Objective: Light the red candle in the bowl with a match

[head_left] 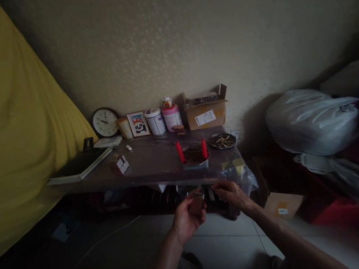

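My left hand point(185, 219) is closed around a small dark box point(197, 202), held upright just below the front edge of the low table point(157, 166). My right hand point(232, 195) is beside it, fingers pinched together at the box's top; what they pinch is too small to make out. Straight ahead on the table stands a round tray of dark ash point(193, 156) with two red candles point(179, 151) upright at its sides. A second dish of used sticks point(223, 140) lies to the right of it.
Along the wall stand a clock point(105, 122), a panda picture point(138, 124), two tubs point(155, 121) and a cardboard box point(206, 111). A book point(80, 165) lies at the table's left. Yellow fabric point(1, 129) fills the left; a grey bag point(312, 120) sits right.
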A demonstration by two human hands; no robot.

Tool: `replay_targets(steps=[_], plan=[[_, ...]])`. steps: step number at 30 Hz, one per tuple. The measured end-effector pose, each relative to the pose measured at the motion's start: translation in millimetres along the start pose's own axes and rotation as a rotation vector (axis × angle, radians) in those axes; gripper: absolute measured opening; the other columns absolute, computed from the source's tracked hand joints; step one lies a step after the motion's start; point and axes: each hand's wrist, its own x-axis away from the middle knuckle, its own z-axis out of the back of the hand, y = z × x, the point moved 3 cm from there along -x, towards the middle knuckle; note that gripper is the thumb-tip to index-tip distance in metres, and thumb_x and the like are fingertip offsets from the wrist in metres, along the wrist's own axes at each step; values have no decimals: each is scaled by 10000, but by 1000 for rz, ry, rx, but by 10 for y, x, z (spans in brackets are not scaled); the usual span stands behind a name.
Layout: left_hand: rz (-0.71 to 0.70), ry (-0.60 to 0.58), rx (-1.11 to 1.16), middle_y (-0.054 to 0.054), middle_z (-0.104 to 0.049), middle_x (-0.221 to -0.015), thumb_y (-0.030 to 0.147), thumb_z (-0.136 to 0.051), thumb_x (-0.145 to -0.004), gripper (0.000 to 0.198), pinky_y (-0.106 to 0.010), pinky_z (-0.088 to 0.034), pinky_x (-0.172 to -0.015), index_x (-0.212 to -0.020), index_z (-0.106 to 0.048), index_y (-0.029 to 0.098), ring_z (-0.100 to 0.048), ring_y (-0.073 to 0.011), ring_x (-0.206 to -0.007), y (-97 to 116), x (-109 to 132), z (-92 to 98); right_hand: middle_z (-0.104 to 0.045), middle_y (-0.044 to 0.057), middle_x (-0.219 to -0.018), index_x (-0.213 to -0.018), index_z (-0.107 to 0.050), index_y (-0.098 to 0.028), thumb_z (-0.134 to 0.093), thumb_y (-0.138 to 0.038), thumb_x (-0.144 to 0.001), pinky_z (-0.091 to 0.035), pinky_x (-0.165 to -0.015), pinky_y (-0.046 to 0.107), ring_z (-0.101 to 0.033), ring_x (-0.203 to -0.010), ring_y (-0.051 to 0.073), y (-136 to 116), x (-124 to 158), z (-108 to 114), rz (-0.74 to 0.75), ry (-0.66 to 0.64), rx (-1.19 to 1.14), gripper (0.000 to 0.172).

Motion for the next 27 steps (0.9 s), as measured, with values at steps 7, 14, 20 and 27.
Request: replay_targets(steps=[7,14,20,27], plan=[[-53,-30,47,-56,-618,-681,292,-506,-781,257,-197,-289,-431,-986,-599,167,-455,-81,-445,1,-43,46,-497,-45,-590,-696,-579,-162,-580,-391,-716,-339,-495,201,-430,-530,84,-93,32,-78,31,-17,-26,230],[-122,14,12,-35,-623,-661,279,-526,-765,198,-184,-240,-398,-909,-606,169,-404,-52,-397,17,-70,76,-538,-34,-609,-698,-598,-161,-617,-407,-694,-352,-512,207,-464,-559,92,-69,36,-118,26,-28,-67,247],[-179,49,-82,-28,-633,-648,299,-524,-753,227,-194,-254,-381,-932,-580,172,-440,-71,-383,23,-50,32,-508,-48,-564,-681,-573,-166,-622,-397,-694,-351,-508,215,-444,-525,87,-42,29,-134,38,-18,-88,236],[-265,74,-217,-24,-646,-642,334,-503,-760,234,-209,-287,-357,-932,-541,181,-478,-98,-373,32,-49,5,-497,-50,-606,-765,-556,-171,-625,-373,-683,-374,-529,220,-442,-538,89,-46,24,-141,62,0,-136,228]])
